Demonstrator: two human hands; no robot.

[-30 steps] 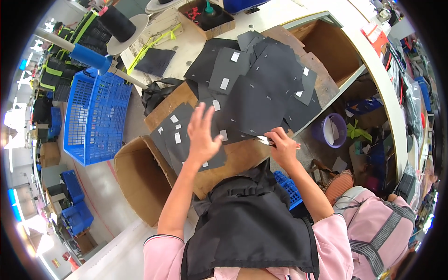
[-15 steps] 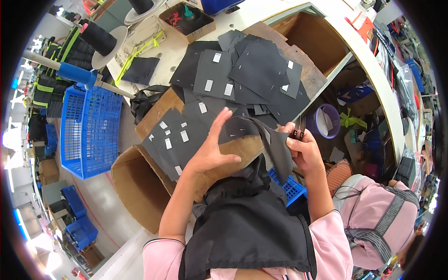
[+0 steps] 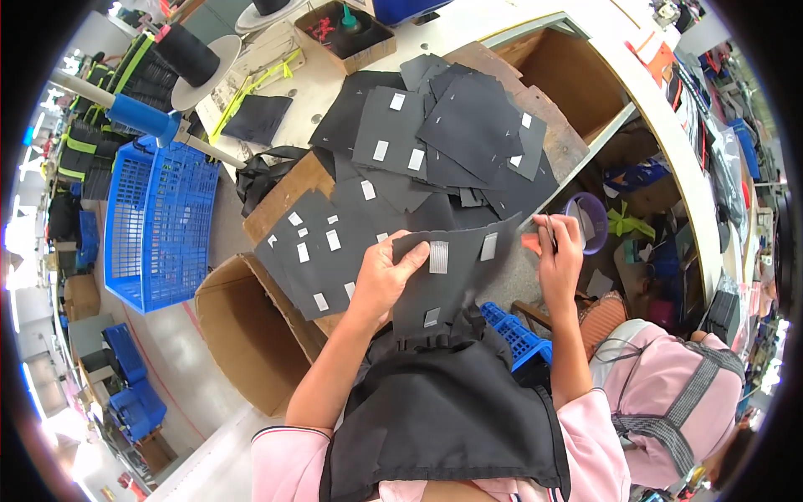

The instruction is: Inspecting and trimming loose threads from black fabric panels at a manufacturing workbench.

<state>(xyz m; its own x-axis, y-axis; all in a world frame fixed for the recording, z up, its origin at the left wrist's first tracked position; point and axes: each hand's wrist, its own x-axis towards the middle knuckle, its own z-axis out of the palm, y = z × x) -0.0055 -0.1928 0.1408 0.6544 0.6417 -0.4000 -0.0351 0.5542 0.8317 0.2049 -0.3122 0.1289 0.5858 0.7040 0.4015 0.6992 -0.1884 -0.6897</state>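
in the head view, my left hand (image 3: 385, 280) pinches one dark grey, flexible fabric panel (image 3: 460, 276) bearing three pale rectangular patches, in front of my smooth black apron (image 3: 452, 410), while my right hand (image 3: 560, 259) is curled around a small orange-and-dark tool (image 3: 531, 243). one shallow brown cardboard box (image 3: 368, 57) holds red bits (image 3: 320, 30) and a dark, teal-tipped bottle (image 3: 350, 38); one blue lattice plastic basket (image 3: 159, 226) stands left.

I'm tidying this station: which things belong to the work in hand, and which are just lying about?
Belonging to the work:
dark panel with pale patches, in the left hand
small tool, partly hidden, in the right hand
loose dark panels spread ahead

Seemingly just lying about:
black thread cone
large blue basket
open cardboard box
purple bin
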